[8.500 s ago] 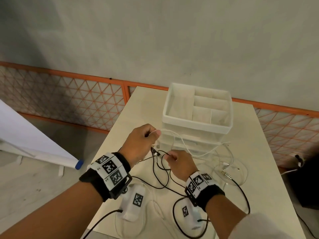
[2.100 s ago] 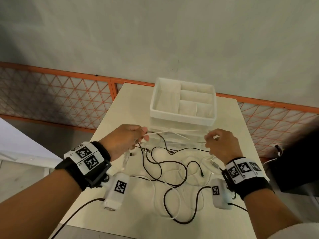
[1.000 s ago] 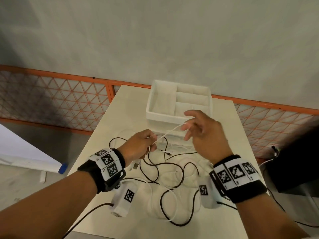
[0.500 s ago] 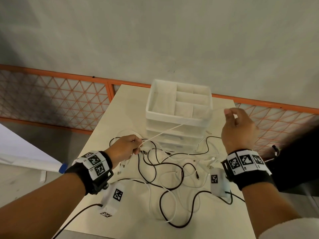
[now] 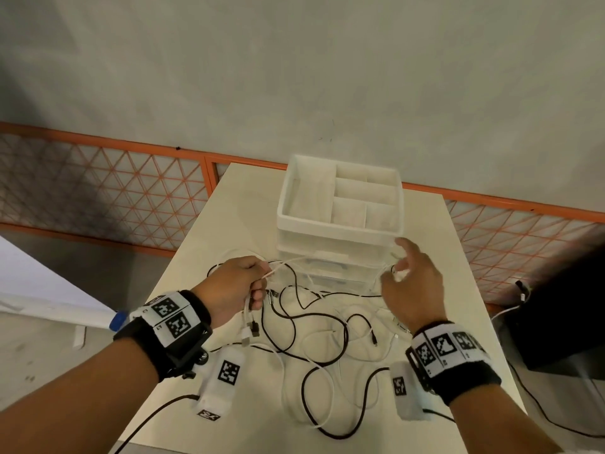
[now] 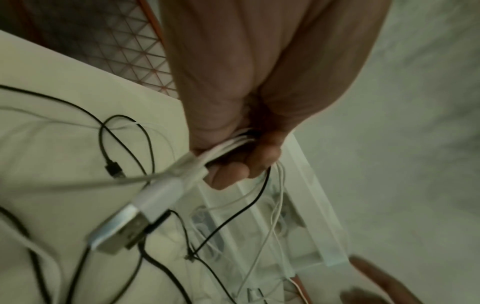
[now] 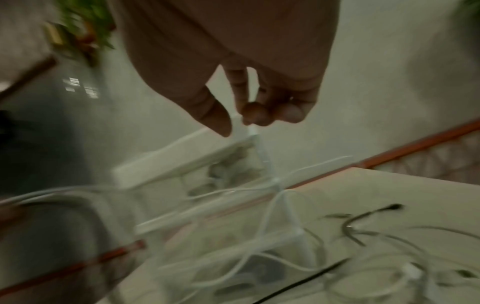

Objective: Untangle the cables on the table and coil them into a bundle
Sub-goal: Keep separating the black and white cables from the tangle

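Past the left edge of the table [image 5: 203, 224] lie bare floor and an orange lattice fence [image 5: 98, 191] along the wall. Just inside that edge the left hand [image 5: 234, 286] hovers above the surface, its fingers curled tight round a bunch of white cable strands [image 6: 233, 144]; a white USB plug [image 6: 130, 222] hangs from the fist. Below and to the right, the tangle of black and white cables [image 5: 314, 335] sprawls over the middle of the table, its loops reaching nearly to the near edge. One black loop [image 5: 327, 421] lies closest to that edge. Toward the far edge stands a white drawer organizer [image 5: 340, 217], with bare tabletop on either side of it. Beside its front right corner the right hand [image 5: 412, 283] is raised, thumb and fingertips pinching the end of a thin white cable [image 7: 255, 133], the other fingers loosely spread. Right of it a bare strip of table runs to the right edge, with a dark object [image 5: 563, 306] beyond.
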A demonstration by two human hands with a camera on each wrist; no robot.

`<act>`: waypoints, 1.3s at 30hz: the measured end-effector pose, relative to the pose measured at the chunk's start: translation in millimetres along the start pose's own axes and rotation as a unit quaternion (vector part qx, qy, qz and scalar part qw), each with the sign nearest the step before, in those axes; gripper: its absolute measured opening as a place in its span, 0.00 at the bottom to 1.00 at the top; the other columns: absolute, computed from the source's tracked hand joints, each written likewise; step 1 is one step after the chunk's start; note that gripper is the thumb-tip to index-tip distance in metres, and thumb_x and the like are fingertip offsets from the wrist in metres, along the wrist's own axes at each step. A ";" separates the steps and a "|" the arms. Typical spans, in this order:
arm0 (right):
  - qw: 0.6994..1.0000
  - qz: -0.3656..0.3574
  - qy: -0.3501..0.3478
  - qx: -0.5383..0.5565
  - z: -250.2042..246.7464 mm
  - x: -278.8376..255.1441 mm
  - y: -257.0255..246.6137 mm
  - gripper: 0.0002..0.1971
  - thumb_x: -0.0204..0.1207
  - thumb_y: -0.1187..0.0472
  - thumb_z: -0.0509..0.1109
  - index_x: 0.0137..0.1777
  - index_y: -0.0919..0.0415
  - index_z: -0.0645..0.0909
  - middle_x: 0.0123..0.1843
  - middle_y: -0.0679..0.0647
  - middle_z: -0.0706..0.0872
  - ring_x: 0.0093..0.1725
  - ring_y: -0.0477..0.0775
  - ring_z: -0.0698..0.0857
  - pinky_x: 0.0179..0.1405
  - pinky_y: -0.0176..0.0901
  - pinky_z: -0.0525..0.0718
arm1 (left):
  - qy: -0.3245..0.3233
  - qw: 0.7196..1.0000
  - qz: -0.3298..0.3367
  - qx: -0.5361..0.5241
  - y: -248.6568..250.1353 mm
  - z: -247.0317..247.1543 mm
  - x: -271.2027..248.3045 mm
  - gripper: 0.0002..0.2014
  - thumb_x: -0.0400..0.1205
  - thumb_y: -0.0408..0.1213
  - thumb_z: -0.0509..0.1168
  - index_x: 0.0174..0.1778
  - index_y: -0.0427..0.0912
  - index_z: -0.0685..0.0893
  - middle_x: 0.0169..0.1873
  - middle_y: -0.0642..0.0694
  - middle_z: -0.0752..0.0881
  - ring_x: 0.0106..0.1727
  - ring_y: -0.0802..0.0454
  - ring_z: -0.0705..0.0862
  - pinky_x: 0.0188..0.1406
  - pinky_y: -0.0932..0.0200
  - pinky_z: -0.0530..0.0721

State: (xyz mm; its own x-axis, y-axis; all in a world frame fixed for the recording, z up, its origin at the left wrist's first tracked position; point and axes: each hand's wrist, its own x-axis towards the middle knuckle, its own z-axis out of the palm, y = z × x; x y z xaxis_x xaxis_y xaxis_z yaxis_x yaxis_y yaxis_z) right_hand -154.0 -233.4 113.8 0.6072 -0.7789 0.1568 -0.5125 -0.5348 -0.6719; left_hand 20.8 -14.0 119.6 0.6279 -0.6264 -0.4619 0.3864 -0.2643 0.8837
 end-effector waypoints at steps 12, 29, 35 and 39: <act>0.984 -0.142 -0.069 0.083 10.1 -5.9 -54.5 0.02 0.74 0.59 0.80 0.42 0.50 0.93 0.22 0.47 0.84 0.23 0.49 0.80 0.30 0.39 0.80 | -0.135 0.990 0.009 -0.028 13.2 42.5 -15.6 0.11 0.90 0.32 0.54 0.44 0.37 0.77 0.25 0.45 0.71 0.24 0.52 0.68 0.27 0.58 0.72; 0.963 -0.077 -0.244 0.080 -7.2 -10.9 -51.6 0.24 0.74 0.58 0.76 0.69 0.38 0.81 0.22 0.43 0.79 0.25 0.40 0.77 0.41 0.37 0.84 | -0.128 0.989 0.061 0.048 20.9 40.4 -13.5 0.16 0.88 0.42 0.59 0.49 0.34 0.86 0.25 0.50 0.68 0.25 0.54 0.63 0.28 0.59 0.63; 0.927 0.013 -0.375 -0.032 15.7 -12.0 -26.0 0.10 0.78 0.50 0.74 0.40 0.54 0.85 0.34 0.53 0.91 0.27 0.51 0.86 0.33 0.43 0.85 | -0.098 0.975 0.174 0.102 39.6 41.7 -23.5 0.17 0.85 0.38 0.62 0.38 0.35 0.92 0.25 0.41 0.66 0.25 0.55 0.63 0.29 0.60 0.64; 0.990 0.078 -0.099 -0.067 -0.3 14.9 18.6 0.04 0.77 0.61 0.72 0.44 0.51 0.84 0.43 0.56 0.93 0.42 0.63 0.91 0.46 0.54 0.90 | -0.128 0.930 0.117 0.325 27.4 12.5 -22.3 0.16 0.86 0.49 0.61 0.46 0.51 0.94 0.32 0.54 0.80 0.36 0.55 0.76 0.39 0.64 0.73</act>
State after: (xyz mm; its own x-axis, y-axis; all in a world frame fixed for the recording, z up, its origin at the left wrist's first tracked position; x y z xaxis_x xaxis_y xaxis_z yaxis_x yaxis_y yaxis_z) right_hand -154.7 -255.1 103.8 0.6144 -0.7832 -0.0952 -0.6776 -0.4620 -0.5722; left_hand 8.9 -16.4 155.1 0.4304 -0.8541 -0.2920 -0.2829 -0.4348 0.8549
